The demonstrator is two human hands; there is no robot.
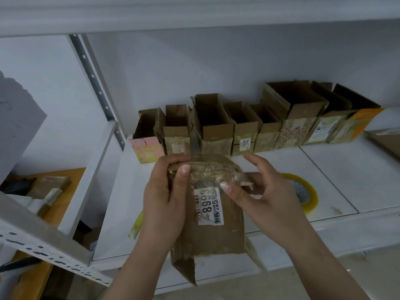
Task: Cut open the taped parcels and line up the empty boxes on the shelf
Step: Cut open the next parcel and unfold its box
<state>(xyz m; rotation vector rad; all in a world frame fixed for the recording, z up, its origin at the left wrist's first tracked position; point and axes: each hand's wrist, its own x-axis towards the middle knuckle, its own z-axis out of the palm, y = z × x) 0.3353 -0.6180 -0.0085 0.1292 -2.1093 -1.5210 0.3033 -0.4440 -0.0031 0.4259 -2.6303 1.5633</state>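
You already have a row of opened empty boxes (249,124) lined up at the far side of the shelf (324,169), while your left hand (166,195) grips a taped parcel (212,213) and your right hand (257,191) pinches its loosened tape, still to empty and place.

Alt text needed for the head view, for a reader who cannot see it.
Two hands, left hand and right hand, hold a taped brown parcel over a white shelf. Behind it stands a row of opened boxes; a tape roll lies at right.
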